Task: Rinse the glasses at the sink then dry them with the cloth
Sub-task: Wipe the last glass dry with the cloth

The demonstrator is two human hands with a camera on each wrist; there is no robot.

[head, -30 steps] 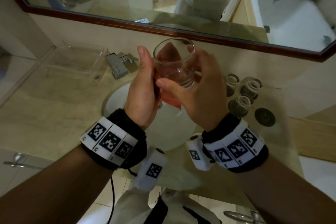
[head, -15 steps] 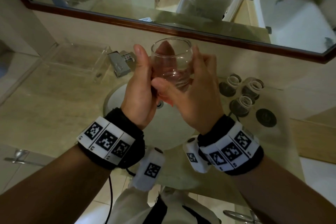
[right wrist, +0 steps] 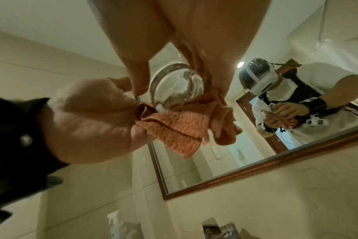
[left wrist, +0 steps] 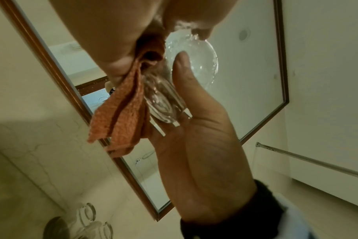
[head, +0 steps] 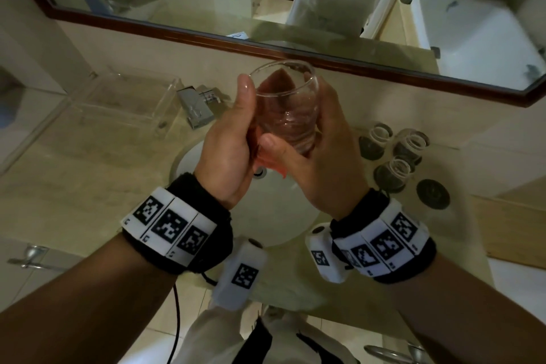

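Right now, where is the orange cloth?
The cloth is bunched between the left hand and the glass, held up over the sink. In the head view it only peeks out below the glass, between both hands.

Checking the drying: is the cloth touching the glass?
Touching. The right wrist view shows the orange cloth pressed against the glass base.

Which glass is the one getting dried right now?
The glass held up over the sink in both hands, with the orange cloth against it. The other three glasses stand untouched on the counter to the right.
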